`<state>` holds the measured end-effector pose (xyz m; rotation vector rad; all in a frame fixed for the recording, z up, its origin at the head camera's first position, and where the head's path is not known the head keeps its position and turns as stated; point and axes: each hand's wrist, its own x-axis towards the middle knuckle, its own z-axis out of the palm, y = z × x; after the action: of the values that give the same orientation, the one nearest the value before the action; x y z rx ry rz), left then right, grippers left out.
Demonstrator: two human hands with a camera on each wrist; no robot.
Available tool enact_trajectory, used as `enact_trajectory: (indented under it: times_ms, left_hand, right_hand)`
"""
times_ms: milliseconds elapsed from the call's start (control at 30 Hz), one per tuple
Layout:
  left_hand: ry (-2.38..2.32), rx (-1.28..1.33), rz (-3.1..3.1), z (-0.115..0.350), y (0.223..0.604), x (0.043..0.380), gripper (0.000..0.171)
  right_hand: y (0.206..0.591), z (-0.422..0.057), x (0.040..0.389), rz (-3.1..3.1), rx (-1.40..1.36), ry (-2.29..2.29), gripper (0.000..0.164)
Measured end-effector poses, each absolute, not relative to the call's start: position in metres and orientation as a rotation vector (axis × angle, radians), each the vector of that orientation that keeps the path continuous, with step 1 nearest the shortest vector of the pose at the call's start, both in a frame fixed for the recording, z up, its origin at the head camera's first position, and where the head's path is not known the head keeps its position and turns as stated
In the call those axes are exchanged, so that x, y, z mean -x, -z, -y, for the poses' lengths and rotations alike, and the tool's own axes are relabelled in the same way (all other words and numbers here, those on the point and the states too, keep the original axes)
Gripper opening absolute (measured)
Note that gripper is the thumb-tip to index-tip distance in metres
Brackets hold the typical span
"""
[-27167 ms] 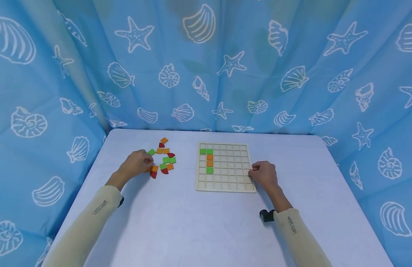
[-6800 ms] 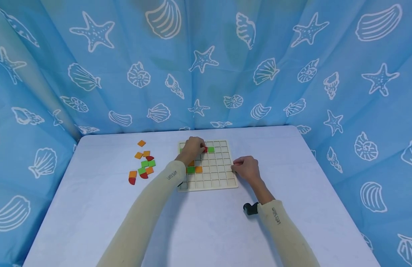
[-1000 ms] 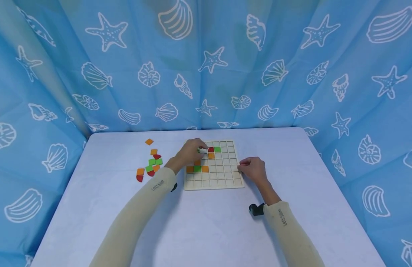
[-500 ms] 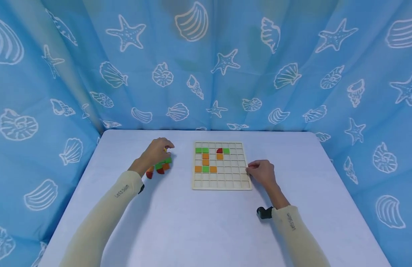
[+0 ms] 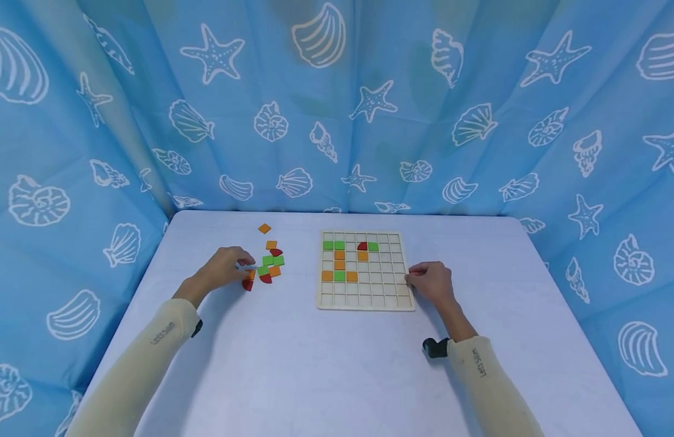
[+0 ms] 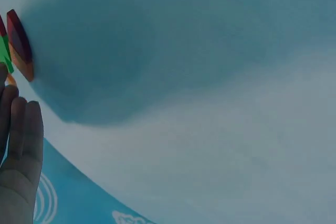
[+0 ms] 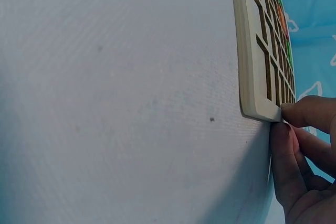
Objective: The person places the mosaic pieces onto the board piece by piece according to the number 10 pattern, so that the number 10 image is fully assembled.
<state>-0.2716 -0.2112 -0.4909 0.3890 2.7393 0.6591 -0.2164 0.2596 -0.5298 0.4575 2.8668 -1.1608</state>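
My left hand (image 5: 224, 268) hovers at the left of the loose tiles, its fingertips right by an orange square tile (image 5: 252, 275) and a red quarter-round tile (image 5: 247, 284). In the left wrist view its fingers (image 6: 32, 129) are extended, with the thumb side cut off by the frame. With thumb and index finger, my right hand (image 5: 432, 282) pinches the right edge of a wooden grid board (image 5: 380, 297). On the board sit green tiles (image 5: 339, 245), several orange tiles (image 5: 339, 265) and a red quarter-round tile (image 5: 362, 246) beside a green one.
More loose tiles lie left of the board: green squares (image 5: 268, 260), red quarter-rounds (image 5: 276, 252) and orange squares (image 5: 271, 245). One orange tile (image 5: 264, 229) lies apart near the table's back edge. A shell-patterned blue curtain (image 5: 326, 109) surrounds the white table (image 5: 315, 376).
My left hand has left the board and moved to the loose tiles. Over the longer span, orange, red and green tiles were added on the board. The right hand stays at its edge.
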Motion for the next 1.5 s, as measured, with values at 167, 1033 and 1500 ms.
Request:
enact_trajectory:
  times_ms: [167,1033,1500]
  left_hand:
    - [-0.627,-0.475,-2.72,0.219,0.493,0.269,0.035]
    - [-0.664,-0.423,-2.676,0.213,0.506,0.275,0.04]
    - [-0.735,-0.599,-2.862,0.194,0.504,0.274,0.036]
  right_hand:
    - [0.529,-0.26,0.218,-2.861,-0.465,1.169,0.022]
    - [0.532,-0.261,0.218,-2.859,-0.467,1.16,0.022]
    - [0.533,-0.264,0.216,-2.876,-0.452,1.176,0.02]
